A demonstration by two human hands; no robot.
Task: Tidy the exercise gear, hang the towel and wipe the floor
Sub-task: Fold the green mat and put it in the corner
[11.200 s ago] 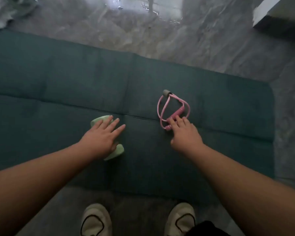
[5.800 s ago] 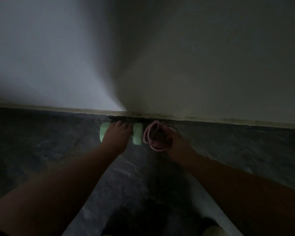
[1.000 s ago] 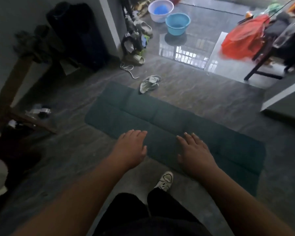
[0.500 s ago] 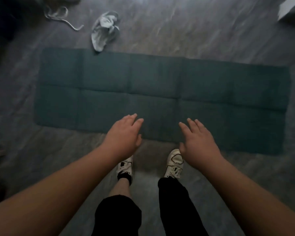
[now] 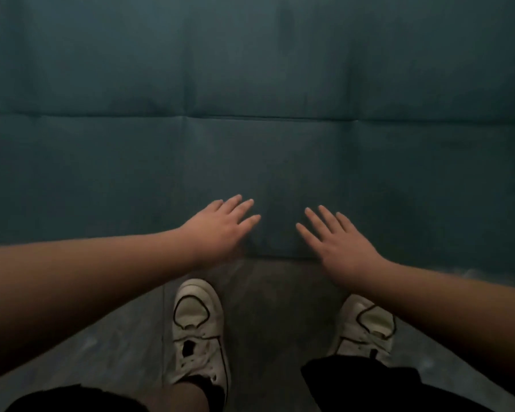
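A dark teal exercise mat with fold creases lies flat on the floor and fills the upper two thirds of the view. My left hand is spread, palm down, over the mat's near edge and holds nothing. My right hand is spread the same way a little to its right, also with nothing in it. Whether the palms touch the mat I cannot tell. The dumbbell, the pink band and the towel are out of view.
Grey stone-patterned floor runs along the mat's near edge. My two white sneakers stand on it just short of the mat, with black trouser legs at the bottom.
The view has dropped much closer to the mat, which now fills the frame. Both hands have reached forward and down over its near edge with fingers spread. The crumpled cloth has left the view.
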